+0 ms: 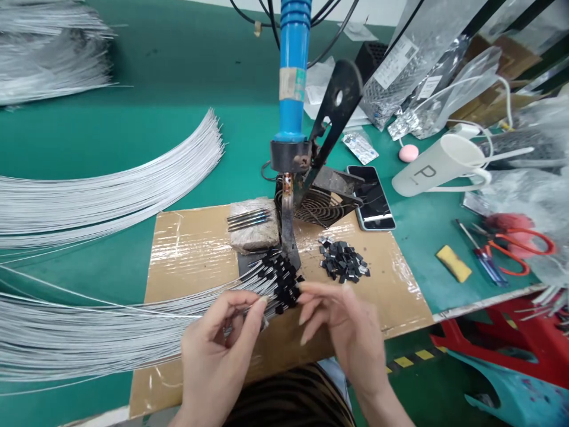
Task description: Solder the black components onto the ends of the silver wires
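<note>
Head view. Nearest, bottom centre: left hand (222, 347), thumb and forefinger pinched together on a thin wire at the front of the lower bundle. Right hand (353, 332), lower centre-right: fingers loosely apart, forefinger tip just beside the black tips (287, 281); cannot tell if touching.

Edges, room: cardboard sheet (182, 255) under the work, its brown surface showing left of the sponge block (255, 231) and right of the chip pile (344, 261). Table edge runs lower right, past the cardboard's corner. Green tabletop (249, 130) shows between the curved upper wires (133, 190) and the soldering iron (293, 71). Iron upright, centre, its bit close above the black tips.

Materials: white wires (80, 338), fine, smooth, sweeping in from the left edge. Chips flat, square, black, heaped. Block coarse, dark-tipped rods (249, 219) across it. Cardboard shiny with clear tape. Phone (372, 198), glossy, right of centre.
</note>
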A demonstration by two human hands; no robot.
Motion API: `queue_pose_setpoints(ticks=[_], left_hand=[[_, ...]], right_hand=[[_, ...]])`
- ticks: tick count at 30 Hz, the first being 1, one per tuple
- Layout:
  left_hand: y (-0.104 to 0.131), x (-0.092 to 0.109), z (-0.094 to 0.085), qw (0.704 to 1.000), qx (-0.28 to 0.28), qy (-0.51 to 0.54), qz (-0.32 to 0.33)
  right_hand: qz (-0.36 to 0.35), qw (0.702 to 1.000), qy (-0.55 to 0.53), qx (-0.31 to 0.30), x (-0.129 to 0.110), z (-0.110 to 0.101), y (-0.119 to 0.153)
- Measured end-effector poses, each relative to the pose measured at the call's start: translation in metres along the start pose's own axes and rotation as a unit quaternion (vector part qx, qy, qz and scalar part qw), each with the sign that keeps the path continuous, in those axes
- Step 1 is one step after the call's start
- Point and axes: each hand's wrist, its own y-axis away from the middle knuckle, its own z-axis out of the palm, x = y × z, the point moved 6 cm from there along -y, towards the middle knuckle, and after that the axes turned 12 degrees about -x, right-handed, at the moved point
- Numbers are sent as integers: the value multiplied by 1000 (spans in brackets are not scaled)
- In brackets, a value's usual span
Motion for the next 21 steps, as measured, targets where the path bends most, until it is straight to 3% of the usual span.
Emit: queue_pose_setpoints(ticks=[2, 3, 6, 9, 11, 14, 21], left_hand=[[-1, -2, -2, 1000, 0, 16, -9], [-2, -2, -3, 1000, -4, 14, -7], [-3, 1, -2, 999, -35, -11, 26], [-4, 3, -3, 998, -46, -30, 40], [-4, 6, -3, 997, -46, -43, 46], [-6, 10, -2, 994, -58, -59, 69], [-7, 7, -2, 996, -52, -45, 48]], right_hand=[[-55, 986, 142, 69, -22, -26, -4], [-73, 965, 233, 98, -33, -36, -8], [-136, 860, 469, 144, -58, -47, -28], [-147, 742, 642, 121, -62, -40, -54], [-131, 691, 702, 109, -58, -35, -67], [-123, 672, 723, 101, -53, -29, -76], [-176, 691, 694, 99, -55, -18, -54]])
